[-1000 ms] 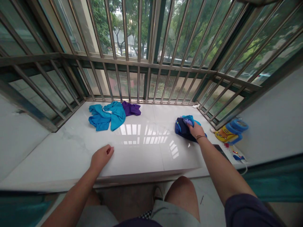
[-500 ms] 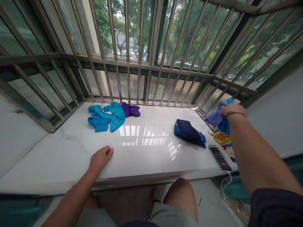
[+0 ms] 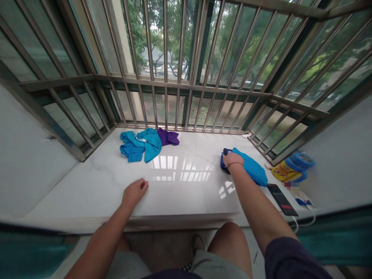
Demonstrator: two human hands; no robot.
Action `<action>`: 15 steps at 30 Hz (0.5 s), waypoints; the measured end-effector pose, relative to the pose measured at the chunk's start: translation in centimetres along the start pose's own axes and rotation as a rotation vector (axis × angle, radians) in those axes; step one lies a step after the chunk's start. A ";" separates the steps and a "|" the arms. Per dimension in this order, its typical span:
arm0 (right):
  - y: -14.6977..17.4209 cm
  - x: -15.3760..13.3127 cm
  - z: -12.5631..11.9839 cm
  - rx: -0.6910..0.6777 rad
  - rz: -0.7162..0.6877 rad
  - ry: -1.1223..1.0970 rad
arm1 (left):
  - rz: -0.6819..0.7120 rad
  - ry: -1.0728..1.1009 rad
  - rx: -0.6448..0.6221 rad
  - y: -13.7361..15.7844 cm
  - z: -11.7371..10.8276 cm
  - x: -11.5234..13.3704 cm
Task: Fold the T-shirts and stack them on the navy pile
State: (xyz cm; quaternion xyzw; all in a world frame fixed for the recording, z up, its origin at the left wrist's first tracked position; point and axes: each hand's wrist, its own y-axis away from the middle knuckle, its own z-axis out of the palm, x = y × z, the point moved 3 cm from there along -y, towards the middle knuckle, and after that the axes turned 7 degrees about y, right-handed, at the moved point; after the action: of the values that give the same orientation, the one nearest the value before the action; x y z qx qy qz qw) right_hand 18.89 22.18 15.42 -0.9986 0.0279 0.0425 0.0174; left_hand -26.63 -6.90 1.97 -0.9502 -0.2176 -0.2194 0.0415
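My left hand [image 3: 135,192] rests on the white ledge near its front edge, fingers curled in and nothing visible in them. My right hand [image 3: 233,159] is closed on a bright blue piece of clothing [image 3: 254,169], which lies over the folded navy clothing [image 3: 222,163]. A small bit of lavender cloth shows by the fingers, whose tips are partly hidden. Beyond my left hand, a crumpled turquoise garment [image 3: 152,143] lies against a crumpled purple one [image 3: 170,138] near the window bars.
A phone [image 3: 282,199] with a white cable lies on the right of the white ledge [image 3: 180,201]. Beside the wall stands a blue and yellow container [image 3: 286,169]. Metal window bars [image 3: 165,81] enclose the back and sides.
My right hand has brought the blue clothing leftward from beside the right wall and down onto the navy folded clothing. My left hand stays on the ledge. The view has shifted slightly.
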 end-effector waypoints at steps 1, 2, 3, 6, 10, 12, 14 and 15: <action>0.8 0.3 0.1 -0.007 0.052 0.034 | -0.005 -0.003 0.000 0.0 0.0 0.0; 1.9 0.6 0.3 0.002 0.086 0.055 | -0.008 -0.004 0.002 0.0 0.0 0.1; 3.3 0.8 0.6 0.023 0.092 0.073 | -0.010 -0.004 0.006 -0.1 -0.1 0.1; 9.5 0.1 3.6 0.109 -0.095 0.138 | -0.004 -0.003 0.014 -0.2 -0.1 0.1; 19.0 -2.7 10.8 0.013 -0.404 0.127 | -0.013 -0.030 0.013 -0.1 -0.1 0.2; 22.0 -3.7 13.4 0.001 -0.399 0.087 | -0.010 -0.047 0.014 0.2 0.0 0.2; 23.4 -4.2 14.7 0.024 -0.385 0.027 | -0.018 -0.053 0.009 0.3 0.0 0.1; 23.7 -4.3 15.0 0.034 -0.379 -0.001 | -0.039 -0.043 0.007 0.1 0.0 0.0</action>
State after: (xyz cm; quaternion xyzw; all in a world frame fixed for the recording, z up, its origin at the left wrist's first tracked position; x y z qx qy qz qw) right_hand 12.00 -0.64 0.13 -0.9855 -0.1599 0.0385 0.0420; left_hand -26.53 -7.00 1.95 -0.9500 -0.2380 -0.1989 0.0360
